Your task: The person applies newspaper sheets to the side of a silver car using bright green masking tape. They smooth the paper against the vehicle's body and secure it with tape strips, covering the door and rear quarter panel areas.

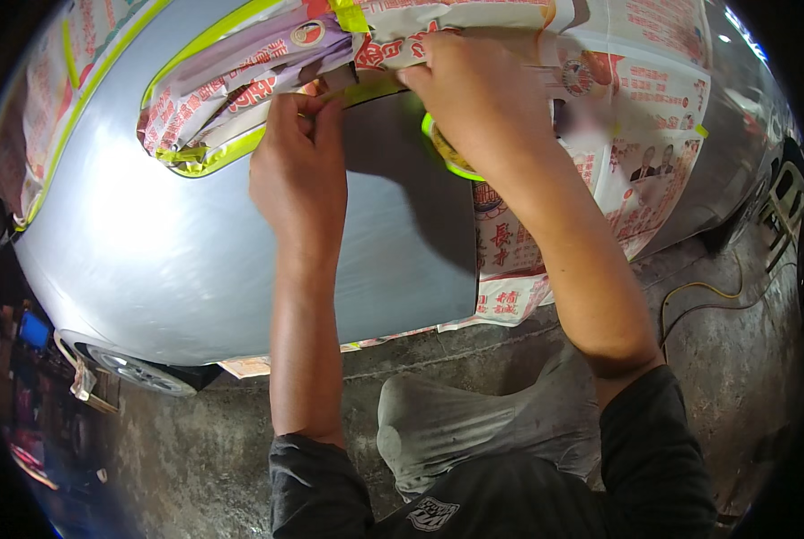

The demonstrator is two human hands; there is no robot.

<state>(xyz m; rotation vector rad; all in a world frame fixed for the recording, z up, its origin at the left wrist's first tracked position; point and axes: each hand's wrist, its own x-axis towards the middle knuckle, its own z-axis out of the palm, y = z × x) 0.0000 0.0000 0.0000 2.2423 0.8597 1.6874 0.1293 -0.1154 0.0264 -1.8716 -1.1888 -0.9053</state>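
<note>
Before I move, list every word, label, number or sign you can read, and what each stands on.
Wording is described here, not copied.
Upper newspaper: large red characters, partly lost in folds.
Right newspaper: red print; the finest lines are too small to read.
Lower newspaper: bold red characters.
Dark shirt: pale badge, lettering unclear.
Yellow-green tape: none visible.

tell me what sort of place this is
Probably a car body or paint workshop: a silver-grey car stands on a stained concrete floor, partly covered with printed paper edged in yellow-green tape.
</note>
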